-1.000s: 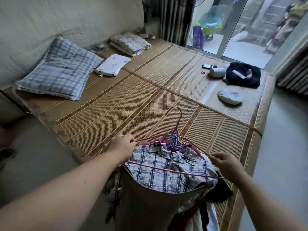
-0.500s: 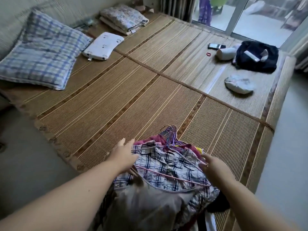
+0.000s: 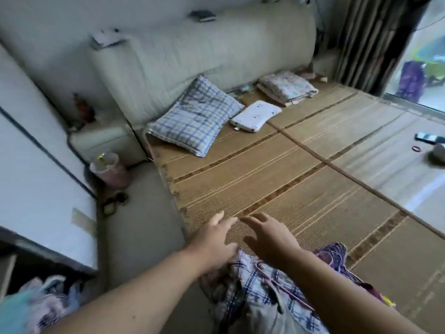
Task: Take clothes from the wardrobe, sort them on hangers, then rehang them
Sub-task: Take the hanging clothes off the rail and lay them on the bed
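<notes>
1. The left hand point(image 3: 216, 247) hovers at the near edge of the woven mat point(image 3: 277, 179) on the bed. Its fingers point(image 3: 227, 224) are stretched out and hold nothing, and its heel sits right at the edge of the clothes.
2. The right hand point(image 3: 269, 237) is just beside it over the mat, fingers point(image 3: 252, 220) splayed and empty.
3. The pile of clothes point(image 3: 265, 307) lies at the bed's near edge below both forearms. A plaid shirt point(image 3: 250, 283) is on top, with a pink hanger point(image 3: 284, 289) across it and a bunch of purple hangers point(image 3: 336, 257) at its far side.
4. A pink bin point(image 3: 109, 171) stands on the floor by the bed's corner. It has a clear liner and something yellow-green inside, too blurred to name.
5. More clothes point(image 3: 41, 300) are heaped at lower left, beneath a white panel point(image 3: 36, 179).
6. A checked pillow point(image 3: 195, 116), a white pillow point(image 3: 255, 115) and a folded blanket point(image 3: 286, 88) lie at the head of the bed.
</notes>
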Tool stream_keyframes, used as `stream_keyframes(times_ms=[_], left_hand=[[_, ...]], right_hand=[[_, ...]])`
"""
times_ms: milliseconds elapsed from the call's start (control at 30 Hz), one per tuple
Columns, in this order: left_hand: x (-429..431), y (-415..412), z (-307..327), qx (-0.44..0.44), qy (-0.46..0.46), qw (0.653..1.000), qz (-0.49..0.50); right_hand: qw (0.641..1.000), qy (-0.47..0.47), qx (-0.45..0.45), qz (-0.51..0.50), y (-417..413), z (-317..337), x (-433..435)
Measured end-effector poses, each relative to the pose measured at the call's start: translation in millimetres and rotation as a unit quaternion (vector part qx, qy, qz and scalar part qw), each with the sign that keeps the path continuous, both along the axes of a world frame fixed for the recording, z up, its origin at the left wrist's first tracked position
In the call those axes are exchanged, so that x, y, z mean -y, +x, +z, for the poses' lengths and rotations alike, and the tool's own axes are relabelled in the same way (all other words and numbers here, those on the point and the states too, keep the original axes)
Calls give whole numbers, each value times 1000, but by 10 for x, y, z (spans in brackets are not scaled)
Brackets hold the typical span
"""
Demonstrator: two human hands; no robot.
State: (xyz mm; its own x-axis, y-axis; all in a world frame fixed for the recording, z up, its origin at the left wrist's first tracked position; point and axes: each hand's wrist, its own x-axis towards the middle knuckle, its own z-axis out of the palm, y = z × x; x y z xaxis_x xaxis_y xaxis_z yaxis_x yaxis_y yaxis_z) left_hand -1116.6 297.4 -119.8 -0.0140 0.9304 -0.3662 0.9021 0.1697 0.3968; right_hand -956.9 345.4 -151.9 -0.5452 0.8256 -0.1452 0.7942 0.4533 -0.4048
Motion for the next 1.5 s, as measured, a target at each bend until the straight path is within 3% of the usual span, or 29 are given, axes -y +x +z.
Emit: stream_keyframes(times_ms=[233,467,833,1067,1267,1500], left_hand=[[1081,-1627,1034,-110,128,975,146],[2535,-2777,2019,-229,237,894,303],[3937,-3316,3562,-366,440,699,430],[4234,-3286,4311,-529,525,560,361],[4338,-3418,4899,-611,530,427,405],[4309,-3603,5175,-587,466,337,570]], right_hand=[[979,86,-89,164,-1942,1041,421],[929,136,-179,294,-3589,1960,1463],[807,154,-353,448,-5022,3569,2844],[714,144,-443,523,-5602,4327,3145],[668,155,-444,577,-6161,4915,3084],[634,138,-428,629,-6808,5434,3075]])
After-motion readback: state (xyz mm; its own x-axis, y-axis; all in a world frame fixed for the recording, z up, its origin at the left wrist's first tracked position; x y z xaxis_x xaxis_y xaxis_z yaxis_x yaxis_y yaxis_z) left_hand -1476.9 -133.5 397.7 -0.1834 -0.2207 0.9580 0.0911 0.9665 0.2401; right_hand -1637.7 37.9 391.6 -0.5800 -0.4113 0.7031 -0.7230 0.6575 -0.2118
